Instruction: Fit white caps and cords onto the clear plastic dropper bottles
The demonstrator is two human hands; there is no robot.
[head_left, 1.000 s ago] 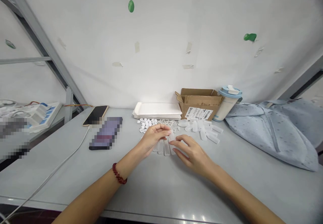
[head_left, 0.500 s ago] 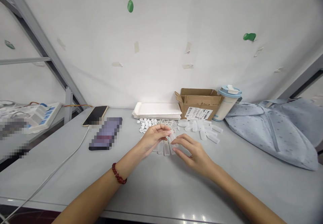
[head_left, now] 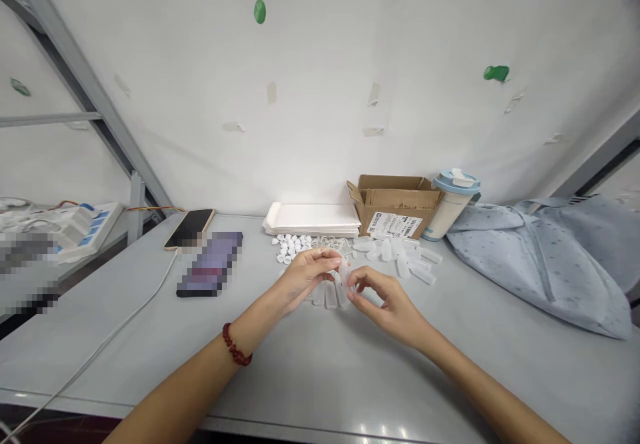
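Between my two hands is a small translucent plastic bottle (head_left: 345, 272), held tilted above the table. My left hand (head_left: 306, 276) pinches its upper end with thumb and fingers. The fingertips of my right hand (head_left: 389, 303) are closed on its lower right side. Below lie several similar translucent bottles (head_left: 331, 295) in a row, partly hidden by my hands. Small white caps (head_left: 290, 247) sit in a cluster beyond my left hand, with white string loops (head_left: 336, 243) beside them. More translucent bottles (head_left: 403, 261) are heaped beyond my right hand.
Along the wall stand a stack of white envelopes (head_left: 315, 219), an open cardboard box (head_left: 400, 201) and a lidded cup (head_left: 449, 207). A grey-blue patterned cloth bag (head_left: 530, 261) lies at right. Two phones, a dark one (head_left: 193, 227) and a purple one (head_left: 213, 261), and a white cable (head_left: 130, 317) are at left.
My right hand's fingertips have closed in on the bottle, which now stands a little more upright. My left hand has hardly moved.
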